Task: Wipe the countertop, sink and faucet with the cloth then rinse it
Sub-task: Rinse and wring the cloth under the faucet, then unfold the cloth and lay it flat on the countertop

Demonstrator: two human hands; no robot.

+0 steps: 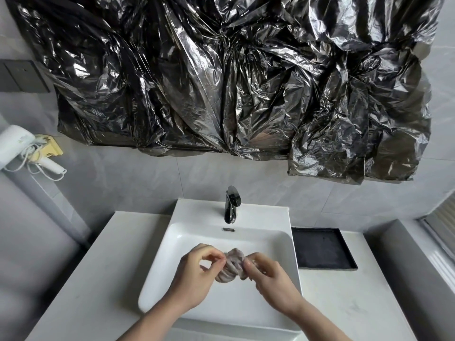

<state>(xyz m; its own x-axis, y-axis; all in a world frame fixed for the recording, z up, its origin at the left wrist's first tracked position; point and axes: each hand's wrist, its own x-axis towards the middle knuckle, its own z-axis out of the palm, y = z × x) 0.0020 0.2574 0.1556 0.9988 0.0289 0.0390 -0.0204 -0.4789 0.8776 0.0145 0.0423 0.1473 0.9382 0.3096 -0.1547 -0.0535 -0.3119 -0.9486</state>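
Two hands [197, 274] [268, 279] pinching bunched cloth [231, 267]

The single head view looks forward and steeply down from close above the sink [283, 244].

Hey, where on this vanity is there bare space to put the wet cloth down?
The widest bare patch is the white countertop left of the white rectangular sink. A smaller one lies in front of the black square tray on the right. The basin middle is crowded: left hand and right hand bunch the greyish cloth below the black faucet.
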